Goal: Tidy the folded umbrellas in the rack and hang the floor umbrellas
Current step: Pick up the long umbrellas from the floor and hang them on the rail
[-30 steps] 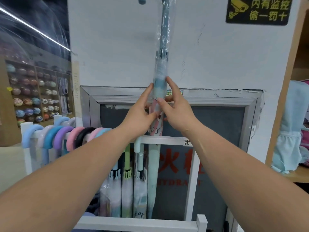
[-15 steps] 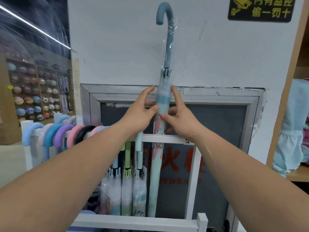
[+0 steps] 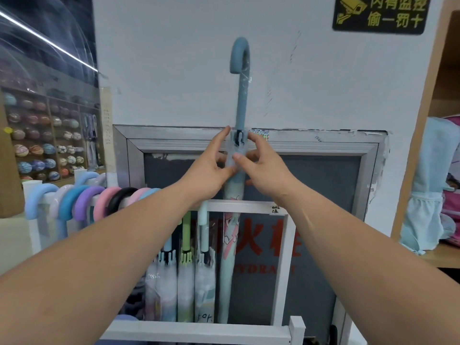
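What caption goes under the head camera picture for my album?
Left hand and right hand hold a blue umbrella upright in the white rack.

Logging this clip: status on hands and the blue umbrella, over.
Left hand and right hand both pinch blue umbrella. Upright inside white rack, hook above top rail. Mint umbrella hangs just left.

- Blue umbrella [image 3: 229, 257]: long and furled, pale blue with a pink print, sleeved in clear plastic. It stands upright, its blue crook handle [image 3: 241, 103] raised against the white wall and its lower part down inside the rack. The left hand [image 3: 211, 168] and right hand [image 3: 263, 168] pinch it at the top of the canopy.
- Rack [image 3: 249, 206]: a white rail frame.
- Hung umbrellas [image 3: 82, 202]: a tight row of blue, lilac, pink and black crook handles hooked over the top rail at the left.
- Wrapped umbrellas [image 3: 185, 282]: three hanging just left of the blue one.
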Motion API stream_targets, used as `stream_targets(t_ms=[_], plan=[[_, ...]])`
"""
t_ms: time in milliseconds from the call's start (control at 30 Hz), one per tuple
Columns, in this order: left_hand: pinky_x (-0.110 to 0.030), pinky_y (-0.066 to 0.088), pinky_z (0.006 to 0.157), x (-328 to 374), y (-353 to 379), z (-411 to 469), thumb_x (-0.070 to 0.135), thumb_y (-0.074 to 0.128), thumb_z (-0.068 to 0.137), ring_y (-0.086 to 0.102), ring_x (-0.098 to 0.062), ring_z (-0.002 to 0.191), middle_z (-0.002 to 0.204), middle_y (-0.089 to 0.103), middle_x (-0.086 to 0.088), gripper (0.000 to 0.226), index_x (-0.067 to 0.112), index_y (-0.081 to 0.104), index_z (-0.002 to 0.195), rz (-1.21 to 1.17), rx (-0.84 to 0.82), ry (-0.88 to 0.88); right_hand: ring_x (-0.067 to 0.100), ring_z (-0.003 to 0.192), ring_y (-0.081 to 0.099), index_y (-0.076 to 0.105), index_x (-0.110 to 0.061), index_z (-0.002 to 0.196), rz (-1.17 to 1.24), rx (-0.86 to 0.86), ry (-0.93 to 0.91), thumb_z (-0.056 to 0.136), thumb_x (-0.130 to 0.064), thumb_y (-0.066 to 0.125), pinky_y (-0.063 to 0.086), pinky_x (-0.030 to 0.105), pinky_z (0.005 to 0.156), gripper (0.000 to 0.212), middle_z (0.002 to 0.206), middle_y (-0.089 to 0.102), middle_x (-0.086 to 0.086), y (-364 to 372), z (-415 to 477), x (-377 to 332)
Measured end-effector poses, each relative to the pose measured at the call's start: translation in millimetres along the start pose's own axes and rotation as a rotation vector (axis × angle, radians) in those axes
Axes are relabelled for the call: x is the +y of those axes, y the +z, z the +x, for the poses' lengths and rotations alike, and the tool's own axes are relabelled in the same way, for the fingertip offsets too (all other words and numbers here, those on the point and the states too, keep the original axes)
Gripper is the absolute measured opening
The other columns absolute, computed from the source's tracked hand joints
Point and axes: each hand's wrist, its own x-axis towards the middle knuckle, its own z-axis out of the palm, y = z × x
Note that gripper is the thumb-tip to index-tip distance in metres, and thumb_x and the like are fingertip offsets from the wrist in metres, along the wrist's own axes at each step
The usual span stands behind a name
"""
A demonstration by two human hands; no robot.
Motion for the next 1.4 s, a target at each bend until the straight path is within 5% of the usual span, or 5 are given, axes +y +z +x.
stream_targets(t_ms=[167, 333, 567, 1167, 1400], plan=[[-0.023, 0.045, 0.066, -1, -5, 0, 0.013, 0.062, 0.098, 0.053, -0.001, 0.058, 0.065, 0.060, 0.020, 0.081, 0.055, 0.019, 0.152, 0.114, -0.054, 0.001, 0.021, 0.095, 0.072, 0.053, -0.030, 0.129, 0.076, 0.019, 0.035, 0.097, -0.027, 0.065, 0.060, 0.051, 0.084, 0.035, 0.102, 0.074, 0.001, 2, 3, 2], [-0.042, 0.048, 0.104, -5, -15, -4, 0.031, 0.056, 0.098, 0.065, -0.011, 0.102, 0.127, 0.066, 0.007, 0.056, 0.062, 0.036, 0.139, 0.150, -0.060, -0.057, 0.024, 0.092, 0.070, 0.053, -0.028, 0.116, -0.005, -0.131, 0.086, 0.095, -0.024, 0.068, 0.058, 0.042, 0.075, 0.026, 0.101, 0.071, 0.011, 6, -4, 19], [-0.043, 0.046, 0.108, 43, -26, 1, 0.052, 0.042, 0.103, 0.062, -0.021, 0.117, 0.145, 0.053, -0.003, 0.052, 0.039, 0.030, 0.153, -0.106, 0.131, -0.062, 0.017, 0.078, 0.060, 0.053, -0.018, 0.121, -0.093, -0.264, 0.162, 0.093, -0.021, 0.071, 0.050, 0.035, 0.075, 0.034, 0.093, 0.066, 0.007, 6, -5, 19], [-0.049, 0.057, 0.095, 52, -29, 12, 0.025, 0.076, 0.089, 0.072, -0.012, 0.098, 0.106, 0.072, 0.002, 0.061, 0.031, 0.048, 0.143, -0.138, -0.049, -0.051, 0.019, 0.113, 0.063, 0.052, -0.022, 0.137, -0.385, -0.482, 0.245, 0.088, -0.037, 0.073, 0.047, 0.039, 0.106, 0.055, 0.124, 0.066, 0.000, -6, -6, 10], [-0.048, 0.048, 0.101, 26, -36, -1, 0.044, 0.083, 0.066, 0.066, -0.018, 0.102, 0.107, 0.073, -0.003, 0.074, 0.034, 0.051, 0.131, 0.092, -0.300, -0.132, 0.023, 0.103, 0.068, 0.060, -0.025, 0.130, -0.206, -0.180, 0.113, 0.094, -0.020, 0.061, 0.055, 0.041, 0.093, 0.037, 0.107, 0.070, 0.002, -21, -11, -2]])
